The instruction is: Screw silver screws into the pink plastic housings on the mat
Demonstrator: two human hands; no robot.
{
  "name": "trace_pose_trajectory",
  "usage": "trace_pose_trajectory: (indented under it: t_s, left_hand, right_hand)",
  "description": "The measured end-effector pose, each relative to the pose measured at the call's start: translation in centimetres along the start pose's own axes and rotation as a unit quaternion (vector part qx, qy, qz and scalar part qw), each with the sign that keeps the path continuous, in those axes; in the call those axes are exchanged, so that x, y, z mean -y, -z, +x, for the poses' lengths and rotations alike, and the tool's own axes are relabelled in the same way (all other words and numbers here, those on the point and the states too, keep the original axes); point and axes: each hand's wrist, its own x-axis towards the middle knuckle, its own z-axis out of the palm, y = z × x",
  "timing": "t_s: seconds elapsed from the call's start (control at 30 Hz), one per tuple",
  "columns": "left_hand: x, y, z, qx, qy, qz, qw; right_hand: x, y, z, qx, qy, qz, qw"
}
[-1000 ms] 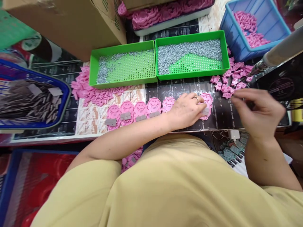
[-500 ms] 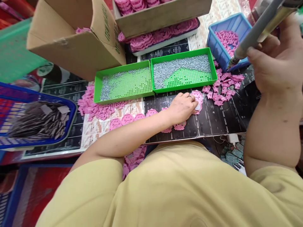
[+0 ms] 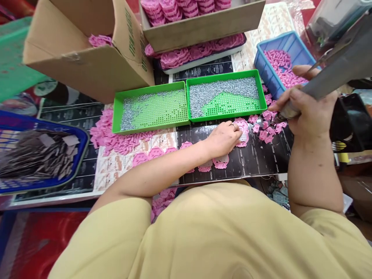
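Note:
My left hand (image 3: 223, 138) reaches across the bench, fingers closed together on the left edge of a pink plastic plate (image 3: 241, 131) with a scalloped rim. My right hand (image 3: 309, 106) is wrapped round a grey power screwdriver (image 3: 331, 73). Its tip points down and left, over a scatter of small pink plastic pieces (image 3: 266, 131) to the right of the plate. Nearer me, beside my left forearm, lie more scalloped plates, one of them a pink plate (image 3: 221, 162) with a grey middle; my forearm partly covers the row.
Two green trays (image 3: 223, 117) of small silvery screws stand behind my left hand. At the back are a cardboard box (image 3: 87, 73), a carton (image 3: 203, 33) of stacked pink parts and a blue bin (image 3: 263, 69) of small pink pieces. A blue basket (image 3: 83, 155) of dark flat pieces sits left.
My right hand has come down and left with the screwdriver, its tip now lower, nearer the plate. My left hand stays at the same plate. The view has shifted slightly.

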Motion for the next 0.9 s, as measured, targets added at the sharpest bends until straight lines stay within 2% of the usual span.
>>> trace_pose_trajectory:
  t_s: [0.13,0.2,0.27,0.33,0.43,0.57,0.6,0.67,0.77,0.9]
  left_hand:
    - [0.0,0.0,0.2,-0.008,0.009,-0.021,1.000]
    - [-0.1,0.0,0.2,-0.006,0.012,-0.027,1.000]
    - [-0.1,0.0,0.3,-0.003,0.014,-0.030,0.999]
    - [-0.2,0.1,0.3,-0.002,0.016,-0.035,0.999]
    - [-0.1,0.3,0.5,0.005,0.018,-0.039,0.999]
    - [-0.1,0.7,0.6,0.019,0.007,-0.034,0.999]
    - [0.0,0.8,0.7,0.021,0.006,-0.034,0.999]
    - [0.0,1.0,0.7,0.025,0.006,-0.035,0.999]
    - [0.0,0.9,0.6,0.021,0.007,-0.037,0.999]
    - [0.2,0.5,0.4,-0.001,-0.003,-0.029,1.000]
  right_hand:
    - [0.4,-3.2,0.6,-0.086,0.057,-0.020,0.994]
    - [0.0,-4.5,0.8,-0.101,0.067,-0.061,0.991]
    - [-0.9,-5.1,0.9,-0.090,0.053,-0.115,0.988]
    - [-1.9,-5.0,0.8,-0.084,0.039,-0.152,0.984]
    - [-2.4,-3.7,0.7,-0.100,0.048,-0.146,0.983]
    - [-0.1,-1.7,1.0,-0.137,0.083,-0.072,0.984]
    - [0.7,-1.3,1.0,-0.127,0.086,-0.038,0.987]
    - [2.3,-0.6,0.9,-0.062,0.075,0.015,0.995]
    - [3.5,0.2,0.1,0.046,0.021,0.012,0.999]
    - [2.8,0.5,-1.0,0.087,0.002,0.094,0.992]
